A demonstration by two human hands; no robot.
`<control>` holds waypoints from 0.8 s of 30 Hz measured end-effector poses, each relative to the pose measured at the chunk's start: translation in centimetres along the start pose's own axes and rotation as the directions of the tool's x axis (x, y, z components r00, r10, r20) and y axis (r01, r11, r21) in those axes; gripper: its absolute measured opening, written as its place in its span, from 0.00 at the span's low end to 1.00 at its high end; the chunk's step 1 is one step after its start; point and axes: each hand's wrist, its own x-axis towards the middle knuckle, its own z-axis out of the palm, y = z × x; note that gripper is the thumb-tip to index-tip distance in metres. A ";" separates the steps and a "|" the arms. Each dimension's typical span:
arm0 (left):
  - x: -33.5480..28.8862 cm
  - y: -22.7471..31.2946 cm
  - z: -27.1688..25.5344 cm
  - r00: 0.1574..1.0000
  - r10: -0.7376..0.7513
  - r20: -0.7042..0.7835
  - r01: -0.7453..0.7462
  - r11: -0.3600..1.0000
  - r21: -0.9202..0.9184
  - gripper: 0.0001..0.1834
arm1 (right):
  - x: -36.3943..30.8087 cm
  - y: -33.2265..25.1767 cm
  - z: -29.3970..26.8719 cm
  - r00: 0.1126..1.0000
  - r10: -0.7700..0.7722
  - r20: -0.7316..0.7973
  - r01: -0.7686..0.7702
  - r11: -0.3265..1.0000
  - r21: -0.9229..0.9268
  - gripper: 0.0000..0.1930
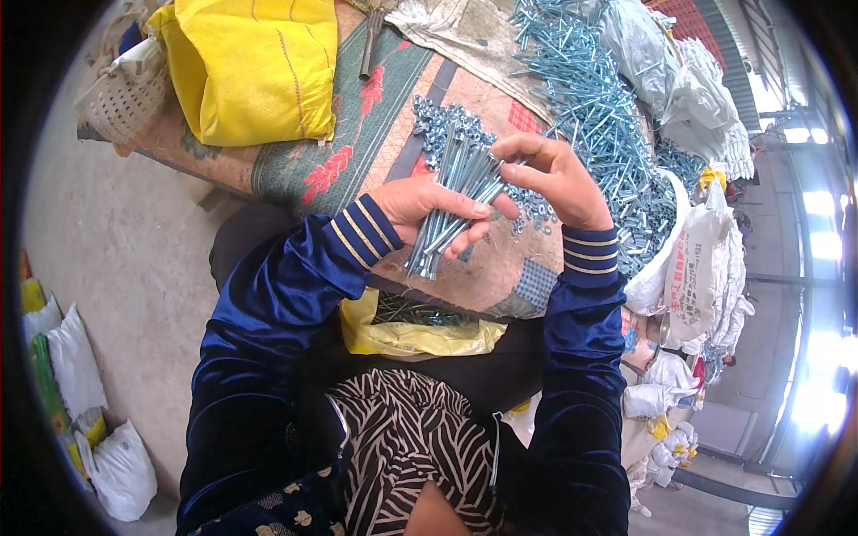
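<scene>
My left hand (413, 204) is wrapped round a bundle of long silvery bolts (458, 170), the thumb lying across them. The bolts fan out slightly, their near ends jutting below my fingers. At the far right end of the bundle, the thumb and forefinger of my right hand (567, 183) are pinched together against the bolt tips. What sits between those fingertips is too small to tell. Just beyond the bundle lies a pile of small shiny nuts (429, 121) on the patterned cloth (357, 134). Small loose washers (536, 217) are scattered under my right hand.
A big heap of long bolts (590, 98) spreads at the far right, beside a white sack (666, 241) of metal pieces. At the far left stands a yellow bag (255, 71). A metal tool (370, 45) lies beyond. A yellow plastic bag (420, 339) sits by my lap.
</scene>
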 end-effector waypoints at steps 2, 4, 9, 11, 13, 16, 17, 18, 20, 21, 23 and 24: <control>-0.1 -0.1 -0.1 1.000 -0.009 0.007 0.009 1.000 0.003 0.21 | 0.0 -0.3 0.1 0.999 0.014 -0.031 -0.015 0.999 -0.037 0.13; -0.1 0.2 0.2 1.000 -0.020 -0.008 0.020 0.999 0.028 0.21 | 0.4 0.1 0.2 0.997 0.026 -0.078 -0.034 0.994 -0.102 0.13; 0.2 -0.3 -0.3 1.000 -0.019 0.002 0.019 1.000 -0.017 0.21 | 0.3 0.0 0.5 0.992 -0.077 -0.097 0.055 0.976 -0.211 0.13; 0.3 -0.4 -0.5 1.000 -0.015 0.003 0.015 0.999 -0.036 0.21 | 0.2 0.1 0.5 0.991 -0.083 -0.104 0.064 0.983 -0.173 0.14; 0.4 -0.5 -0.5 1.000 -0.008 0.010 0.009 0.999 -0.044 0.21 | 0.1 0.6 0.5 0.989 -0.062 -0.132 0.049 0.993 -0.105 0.13; 0.4 -0.4 -0.5 1.000 -0.023 -0.020 0.022 0.999 -0.037 0.21 | 0.5 1.4 0.5 0.985 -0.107 -0.135 0.102 0.994 -0.046 0.12; 0.4 -0.4 -0.5 1.000 -0.023 -0.021 0.022 0.999 -0.038 0.21 | 0.6 1.5 0.4 0.985 -0.106 -0.134 0.101 0.994 -0.045 0.12; 0.4 -0.4 -0.5 0.999 -0.027 -0.032 0.026 0.999 -0.040 0.21 | 0.7 1.4 0.4 0.986 -0.103 -0.132 0.097 0.994 -0.051 0.12; 0.3 -0.4 -0.5 0.999 -0.030 -0.044 0.028 0.999 -0.043 0.21 | 0.9 1.5 0.3 0.987 -0.098 -0.127 0.092 0.994 -0.057 0.12; 0.4 -0.4 -0.6 0.999 -0.029 -0.044 0.026 0.998 -0.055 0.21 | 1.0 1.6 0.2 0.988 -0.097 -0.117 0.086 0.992 -0.093 0.12; 0.5 -0.4 -0.9 0.999 -0.026 -0.046 0.022 0.998 -0.066 0.21 | 1.2 1.6 -0.2 0.990 -0.095 -0.104 0.081 0.988 -0.129 0.12; 0.6 -0.5 -1.0 0.998 -0.021 -0.059 0.017 0.997 -0.076 0.20 | 1.3 1.5 -0.3 0.979 -0.130 -0.158 0.107 0.984 -0.145 0.11</control>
